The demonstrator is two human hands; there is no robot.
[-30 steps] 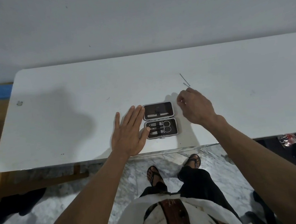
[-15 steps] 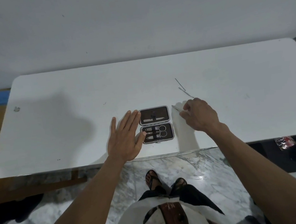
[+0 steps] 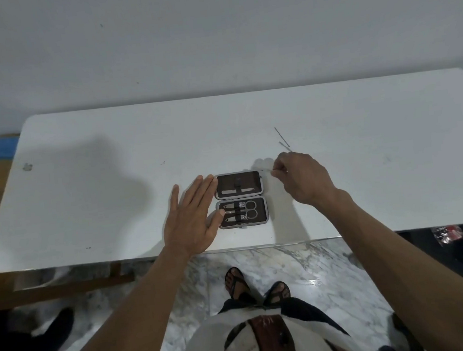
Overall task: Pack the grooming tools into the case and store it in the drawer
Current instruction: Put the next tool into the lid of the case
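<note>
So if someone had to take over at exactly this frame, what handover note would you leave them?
Left hand: open, flat on the table against the left side of the open case.
Right hand: pinching a thin metal tool just off the case's upper right corner.
Done: scissors and other tools strapped into the near half, one tool in the far half.
Left: seat the pinched tool, pack the two thin tools on the table, close the case, store it. No drawer is in view.
</note>
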